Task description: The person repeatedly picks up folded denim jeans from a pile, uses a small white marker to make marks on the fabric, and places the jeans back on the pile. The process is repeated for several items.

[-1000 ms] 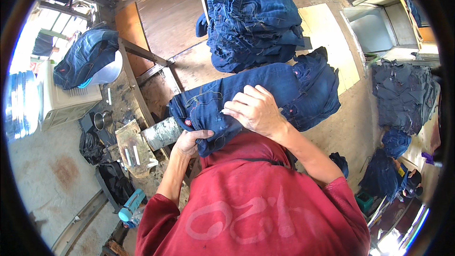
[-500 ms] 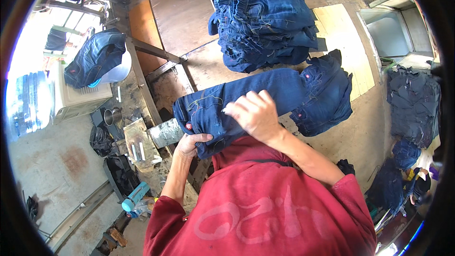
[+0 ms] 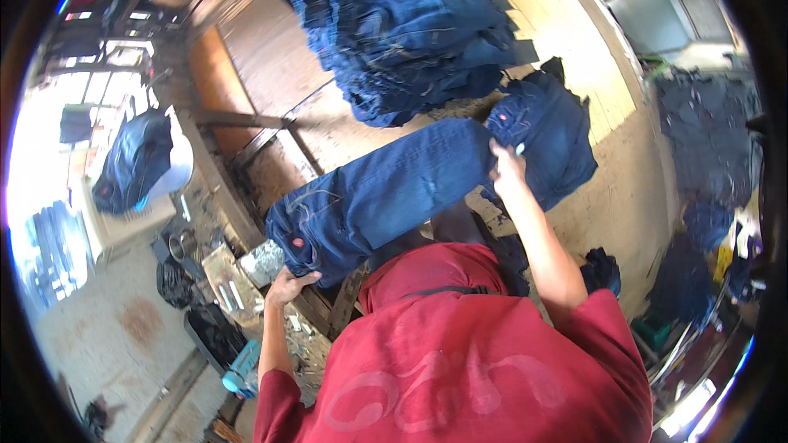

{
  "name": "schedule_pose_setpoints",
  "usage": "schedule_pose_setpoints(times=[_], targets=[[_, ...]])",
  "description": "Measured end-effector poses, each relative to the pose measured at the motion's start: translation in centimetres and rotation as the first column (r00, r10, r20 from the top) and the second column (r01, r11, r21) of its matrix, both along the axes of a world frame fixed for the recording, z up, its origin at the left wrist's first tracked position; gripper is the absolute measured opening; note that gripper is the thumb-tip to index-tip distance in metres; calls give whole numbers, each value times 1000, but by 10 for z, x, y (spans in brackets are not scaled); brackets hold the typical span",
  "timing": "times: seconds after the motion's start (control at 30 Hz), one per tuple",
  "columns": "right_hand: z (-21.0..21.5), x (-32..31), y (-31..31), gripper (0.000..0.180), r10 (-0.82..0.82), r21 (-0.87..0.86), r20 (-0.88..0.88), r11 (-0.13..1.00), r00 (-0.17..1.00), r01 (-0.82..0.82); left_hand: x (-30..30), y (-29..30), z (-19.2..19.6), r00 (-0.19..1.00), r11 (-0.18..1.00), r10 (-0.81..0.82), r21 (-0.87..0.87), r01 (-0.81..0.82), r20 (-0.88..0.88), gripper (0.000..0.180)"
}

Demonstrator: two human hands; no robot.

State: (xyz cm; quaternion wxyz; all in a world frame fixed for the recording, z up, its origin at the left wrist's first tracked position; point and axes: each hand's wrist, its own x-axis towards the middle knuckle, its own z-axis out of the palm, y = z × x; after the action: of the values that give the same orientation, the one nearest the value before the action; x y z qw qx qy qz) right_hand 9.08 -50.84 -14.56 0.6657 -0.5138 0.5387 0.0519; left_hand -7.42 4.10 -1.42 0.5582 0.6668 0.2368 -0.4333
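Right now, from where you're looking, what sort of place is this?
Probably a small garment workshop: a big stack of dark blue denim garments sits ahead, jeans stretch between the left hand and right hand, and more dark garments are heaped at the right.

Barred window [image 3: 100,89] upper left, harsh white daylight. Worn brown floor [image 3: 636,217], pale yellow panel [image 3: 595,78] laid over it. Lower left, grey ground [image 3: 103,344] with rusty stain [image 3: 141,320].

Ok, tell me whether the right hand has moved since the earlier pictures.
Yes: the right hand has moved rightward along the folded denim, ending nearer the light floor panel, which is fixed.
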Motion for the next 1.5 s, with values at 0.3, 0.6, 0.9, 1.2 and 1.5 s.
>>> schedule_pose_setpoints(times=[0.3, 0.6, 0.9, 1.2, 1.5], targets=[[-41, 99, -5, 40, 9, -439, 174, 896, 985, 69, 161, -30, 6, 724, 861, -508, 284, 421, 466, 46], [-8, 75, -132, 45, 16, -147, 252, 989, 968, 22, 155, -111, -18, 815, 910, -367, -8, 414, 448, 51], [80, -120, 42, 41, 486, -778, 216, 609, 847, -152, 192, -346, -26, 701, 93, 535, -792, -604, -472, 45], [104, -128, 133, 38, 957, -931, -173, -82, 232, -356, 149, -180, -25, 584, 153, 734, -753, -640, -347, 56], [157, -128, 239, 22, 914, -424, 394, 86, -98, -902, 21, -92, -14, 555, 454, 829, -494, -741, -70, 40]])
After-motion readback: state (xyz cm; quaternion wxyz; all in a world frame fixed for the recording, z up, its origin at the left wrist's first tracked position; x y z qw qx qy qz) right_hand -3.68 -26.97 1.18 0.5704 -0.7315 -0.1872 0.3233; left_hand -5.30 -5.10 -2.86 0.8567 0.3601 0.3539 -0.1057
